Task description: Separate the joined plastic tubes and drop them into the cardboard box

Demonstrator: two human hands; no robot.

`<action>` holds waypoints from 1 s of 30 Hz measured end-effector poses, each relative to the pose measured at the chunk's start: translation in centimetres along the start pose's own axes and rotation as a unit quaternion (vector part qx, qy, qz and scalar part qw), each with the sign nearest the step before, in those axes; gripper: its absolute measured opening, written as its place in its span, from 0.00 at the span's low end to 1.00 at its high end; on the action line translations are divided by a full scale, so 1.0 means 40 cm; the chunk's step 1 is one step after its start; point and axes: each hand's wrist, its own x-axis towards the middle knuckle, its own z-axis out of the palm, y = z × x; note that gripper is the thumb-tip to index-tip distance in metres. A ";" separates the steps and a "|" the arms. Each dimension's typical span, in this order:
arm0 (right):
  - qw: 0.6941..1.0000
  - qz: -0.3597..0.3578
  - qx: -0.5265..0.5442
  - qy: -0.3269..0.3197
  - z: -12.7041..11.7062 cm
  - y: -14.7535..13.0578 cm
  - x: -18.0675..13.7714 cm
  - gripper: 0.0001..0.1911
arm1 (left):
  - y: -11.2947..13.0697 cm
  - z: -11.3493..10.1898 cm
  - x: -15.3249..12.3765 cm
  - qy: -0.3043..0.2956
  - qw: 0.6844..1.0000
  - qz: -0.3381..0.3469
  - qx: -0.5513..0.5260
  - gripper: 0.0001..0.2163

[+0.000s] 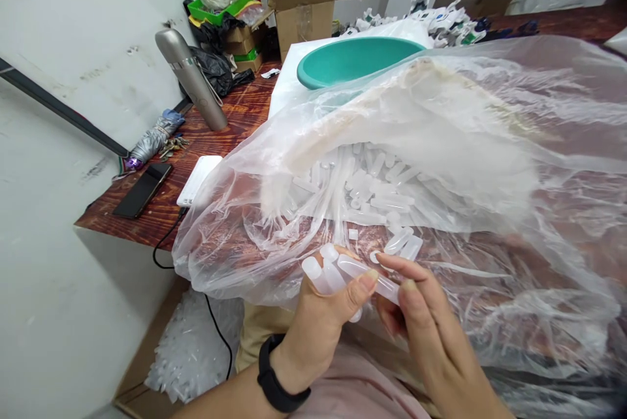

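My left hand [326, 314] is closed around several translucent white plastic tubes [313, 273], whose rounded ends stick up past the thumb. One longer tube [367, 275] lies slanted under the left thumb toward my right hand [426, 314]. The right thumb and fingers close on that tube's lower end. By the right index fingertip is a small round white piece [375, 256]; whether it is touched I cannot tell. Just beyond the hands, loose tubes [399, 241] lie on a clear plastic bag [235, 243], and a pile of similar tubes [362, 190] shows in its mouth.
Behind the bag stands a green basin [357, 60]. On the wooden table [245, 106] at left are a steel flask [193, 83], a phone [143, 190], a white power bank [198, 181] with a cable, and keys [174, 145]. Below left, a carton holds a bag of white pieces [191, 347].
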 end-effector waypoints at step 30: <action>0.997 -0.070 -0.012 -0.008 0.027 -0.019 -0.006 0.16 | 0.000 -0.047 -0.022 -0.020 0.999 0.017 0.026 0.08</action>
